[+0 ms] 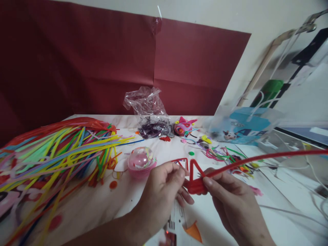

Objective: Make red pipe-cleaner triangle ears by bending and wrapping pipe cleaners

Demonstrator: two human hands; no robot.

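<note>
Between my hands is a red pipe cleaner [196, 186], bent into zigzag points with several strands bunched along its lower edge. My left hand [166, 184] pinches the left side of the folded shape between thumb and fingers. With thumb and forefinger, my right hand [230, 194] grips its right side, where a long straight end runs off to the right edge of the view. A glue gun [176, 222], with a small red light, lies below my hands, partly covered by the left one. Next to it is an orange pointed piece [194, 232].
Many coloured pipe cleaners [77, 150] spread over the left side. A pink clear-topped ball container [139, 160] stands near my left hand. Behind are a clear plastic bag [151, 109] and a pink decorated figure [183, 128]. A blue printed bag [246, 126] stands back right, near loose scraps [217, 152].
</note>
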